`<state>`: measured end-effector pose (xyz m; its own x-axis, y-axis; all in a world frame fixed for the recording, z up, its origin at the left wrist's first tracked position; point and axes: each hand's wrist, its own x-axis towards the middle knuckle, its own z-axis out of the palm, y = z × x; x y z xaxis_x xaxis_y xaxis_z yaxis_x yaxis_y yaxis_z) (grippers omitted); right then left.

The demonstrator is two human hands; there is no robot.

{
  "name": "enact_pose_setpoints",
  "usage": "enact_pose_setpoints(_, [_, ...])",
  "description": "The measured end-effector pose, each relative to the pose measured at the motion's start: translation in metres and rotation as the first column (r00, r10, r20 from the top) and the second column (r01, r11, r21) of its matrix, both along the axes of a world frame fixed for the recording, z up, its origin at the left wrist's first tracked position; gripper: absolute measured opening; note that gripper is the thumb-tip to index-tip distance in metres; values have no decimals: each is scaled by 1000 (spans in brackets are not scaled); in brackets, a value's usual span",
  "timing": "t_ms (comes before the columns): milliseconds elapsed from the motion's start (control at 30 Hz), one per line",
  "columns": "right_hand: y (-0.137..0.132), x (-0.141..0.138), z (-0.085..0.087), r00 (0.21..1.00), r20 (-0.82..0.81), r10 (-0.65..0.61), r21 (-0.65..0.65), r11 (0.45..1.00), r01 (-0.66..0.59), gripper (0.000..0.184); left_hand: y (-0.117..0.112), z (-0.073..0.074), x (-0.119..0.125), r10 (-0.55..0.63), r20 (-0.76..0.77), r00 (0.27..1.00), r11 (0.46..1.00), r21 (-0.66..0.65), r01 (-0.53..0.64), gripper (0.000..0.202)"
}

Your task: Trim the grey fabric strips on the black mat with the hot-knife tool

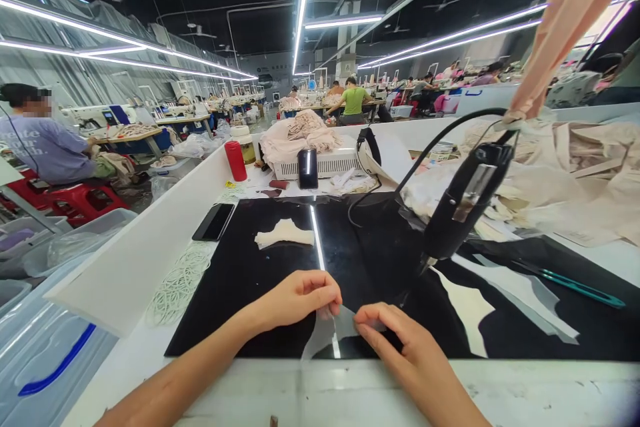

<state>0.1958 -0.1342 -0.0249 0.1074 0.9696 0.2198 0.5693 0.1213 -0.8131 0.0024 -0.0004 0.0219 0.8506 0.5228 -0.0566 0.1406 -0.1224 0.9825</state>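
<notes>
Held up between the two hands, just in front of the left fingers and reaching across to the right ones, above the black mat point(370, 260): a thin translucent sheet point(318, 340). Pinched at the upper edge by the left hand point(305, 297), thumb and forefinger together on it. Met at the opposite side by the right hand point(397, 337), thumb and forefinger nearly together; impossible to make out whether clamped on the sheet or only touching.

Looks almost weightless, filmlike, likely to bend easily yet spring back a little. Probably slick, and perhaps prone to cling to the glossy mat below the fingers. Best taken by the very rim, between thumb tip and forefinger tip, lightly, one grip per side. Could crease or tear under a hard pull. Hard to trace the full outline, given the bright reflection beneath the fingers.

Beyond the left fingers, flat on the mat: a cream cut piece point(285, 233), seemingly softer. Right of the right fingers: a pale piece point(463, 300), more translucent pieces point(530, 293), then a teal-handled tool point(583, 285). Hung beyond the right fingers, tip down: a black corded tool point(463, 203). Nearer the body than the fingers: the pale tabletop point(525, 390).
</notes>
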Motion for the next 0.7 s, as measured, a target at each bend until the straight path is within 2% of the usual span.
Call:
enact_pose_setpoints(100, [7, 6, -9, 988, 154, 16, 70, 997, -27, 18, 2, -7, -2, 59, -32, 998, 982, 184, -52, 23])
enact_pose_setpoints(167, [10, 7, -11, 964, 267, -7, 130, 991, -28, 18, 1, -11, -4, 51, -24, 998, 945, 324, -40, 12])
enact_pose_setpoints(200, [11, 6, -11, 949, 315, -22, 152, 988, -28, 18, 1, -14, -5, 33, -17, 999, 913, 407, -23, 9])
enact_pose_setpoints(267, [9, 4, -8, 920, 390, -42, 166, 986, -25, 17, 2, -19, -8, -18, -18, 1000, 785, 619, 25, 12])
enact_pose_setpoints(300, [7, 3, -6, 907, 418, -48, 157, 987, -20, 16, 2, -21, -10, -19, -12, 1000, 729, 684, 22, 13])
enact_pose_setpoints(367, [0, 5, -2, 890, 449, -72, 131, 991, 14, 17, 5, -27, -12, -25, -21, 999, 658, 752, 32, 13])
enact_pose_setpoints(433, [-9, 16, 2, 890, 438, -129, 126, 989, 81, 18, 8, -32, -14, -35, -29, 999, 614, 788, 45, 14])
enact_pose_setpoints(533, [-24, 53, 8, 861, 414, -297, 164, 954, 250, 23, 10, -36, -14, -48, -25, 999, 575, 817, 48, 15])
enact_pose_setpoints(633, [-33, 110, 13, 750, 439, -494, 212, 869, 448, 35, 11, -37, -14, -40, 13, 999, 545, 838, 11, 16])
enact_pose_setpoints(700, [-31, 147, 14, 649, 466, -602, 239, 791, 562, 43, 11, -38, -14, -32, 41, 999, 524, 851, -18, 17])
